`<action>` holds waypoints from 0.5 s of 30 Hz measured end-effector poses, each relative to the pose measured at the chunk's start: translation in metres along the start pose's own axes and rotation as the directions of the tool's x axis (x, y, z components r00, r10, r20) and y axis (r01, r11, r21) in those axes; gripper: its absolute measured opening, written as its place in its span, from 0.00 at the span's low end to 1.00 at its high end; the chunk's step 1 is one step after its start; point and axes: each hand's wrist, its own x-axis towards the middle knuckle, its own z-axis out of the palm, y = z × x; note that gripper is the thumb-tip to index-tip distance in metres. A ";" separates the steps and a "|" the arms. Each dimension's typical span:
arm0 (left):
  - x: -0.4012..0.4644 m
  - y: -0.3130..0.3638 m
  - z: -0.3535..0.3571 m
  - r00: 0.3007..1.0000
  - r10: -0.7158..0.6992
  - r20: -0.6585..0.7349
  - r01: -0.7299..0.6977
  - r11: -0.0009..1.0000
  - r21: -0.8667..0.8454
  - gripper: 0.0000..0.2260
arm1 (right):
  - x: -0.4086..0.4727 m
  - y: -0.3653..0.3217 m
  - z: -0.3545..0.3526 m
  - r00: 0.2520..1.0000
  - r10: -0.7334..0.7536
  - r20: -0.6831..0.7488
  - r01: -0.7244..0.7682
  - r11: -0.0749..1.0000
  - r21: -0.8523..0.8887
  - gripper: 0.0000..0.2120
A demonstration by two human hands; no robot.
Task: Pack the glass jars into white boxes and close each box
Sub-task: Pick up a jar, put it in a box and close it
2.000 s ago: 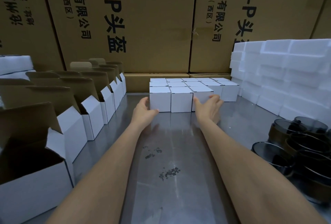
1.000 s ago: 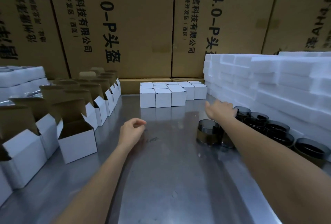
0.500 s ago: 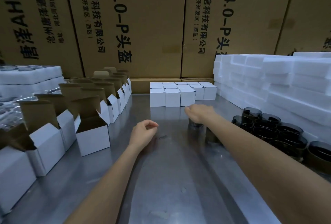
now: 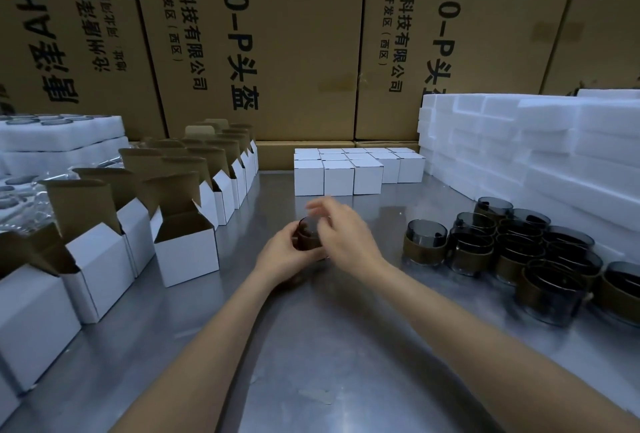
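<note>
A dark glass jar point(image 4: 307, 234) with a brown band sits between my two hands at the middle of the steel table. My left hand point(image 4: 282, 256) curls round its left side. My right hand point(image 4: 341, 231) covers its right side and top, its fingers blurred by motion. Several more jars point(image 4: 509, 249) stand clustered on the right. Open white boxes point(image 4: 185, 245) with raised brown flaps line the left side. A block of closed white boxes point(image 4: 349, 171) stands at the back centre.
Stacks of white foam pads point(image 4: 540, 141) rise along the right, and foam trays point(image 4: 59, 134) lie at the far left. Tall brown cartons point(image 4: 277, 34) wall off the back. Bare steel table point(image 4: 329, 363) stretches in front of me.
My right hand reached to the jar cluster, took one jar and brought it left to the centre. My left hand rose to meet it and now grips the jar.
</note>
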 end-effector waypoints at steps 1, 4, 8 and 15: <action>0.001 -0.001 0.000 1.000 0.001 0.011 -0.001 0.999 -0.041 0.33 | -0.001 0.007 -0.002 0.996 0.077 -0.045 -0.069 0.986 0.154 0.18; 0.002 -0.006 0.002 1.000 -0.004 0.020 0.006 0.991 -0.134 0.39 | -0.007 0.029 -0.002 0.955 0.294 0.034 -0.281 0.864 0.418 0.22; 0.006 -0.012 0.002 0.995 0.005 -0.097 -0.019 0.990 -0.138 0.31 | -0.007 0.043 -0.003 0.934 0.309 0.179 -0.357 0.810 0.465 0.27; 0.002 -0.014 -0.002 0.994 0.084 -0.068 -0.091 0.991 -0.099 0.30 | -0.010 0.045 0.001 0.963 0.152 0.223 -0.229 0.899 0.374 0.30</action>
